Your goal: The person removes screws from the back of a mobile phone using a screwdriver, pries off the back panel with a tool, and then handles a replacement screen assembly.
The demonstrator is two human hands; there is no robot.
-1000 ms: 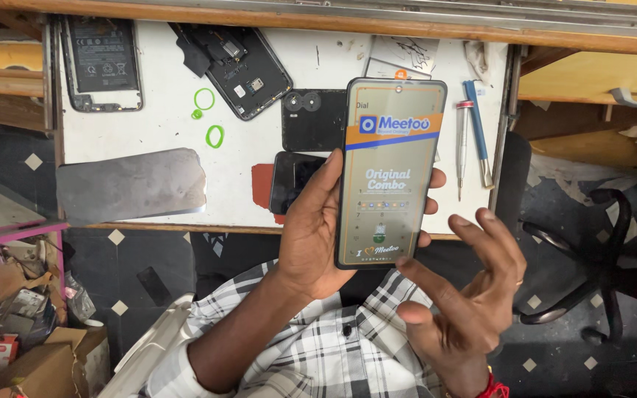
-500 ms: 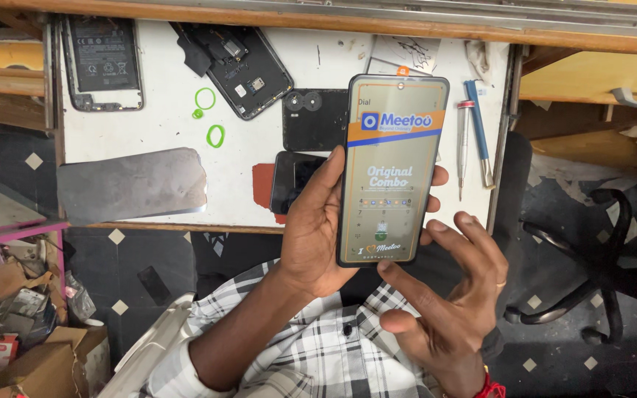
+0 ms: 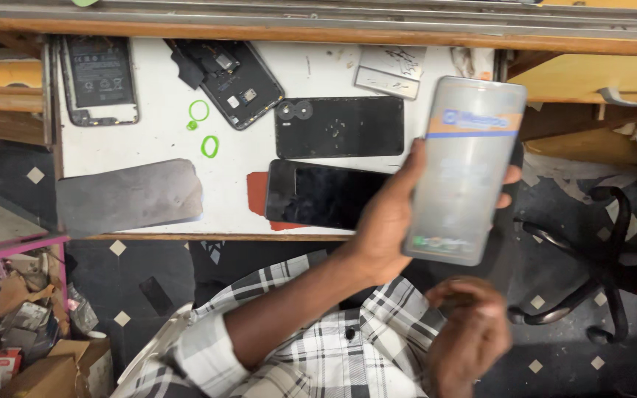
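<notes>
The left hand [image 3: 388,221] grips a flat, phone-shaped package [image 3: 466,169] — pale, with an orange and blue band near its top — held upright above the near edge of the desk [image 3: 164,144]. The thumb lies along the package's left edge and fingertips show past its right edge, so the hand is wrapped around it from behind. The picture is blurred here, and the print on the package cannot be made out.

The right hand [image 3: 470,332] hangs below the package, near its lower end but apart from it, fingers curled loosely inward and holding nothing; whether any fingertip touches the package cannot be told.

Just left of the held package, on the desk, lies a dark phone [image 3: 322,195] with its glass up, partly over a red mat [image 3: 258,199]. Above it rests a black back cover [image 3: 340,127] with camera rings. Further left are an opened phone body [image 3: 234,77] showing its insides, two green rings [image 3: 204,125], a battery-bearing frame [image 3: 99,77] and a grey screen sheet [image 3: 130,195] at the desk's near edge. A small card [image 3: 391,71] sits at the back — well above the hands.
</notes>
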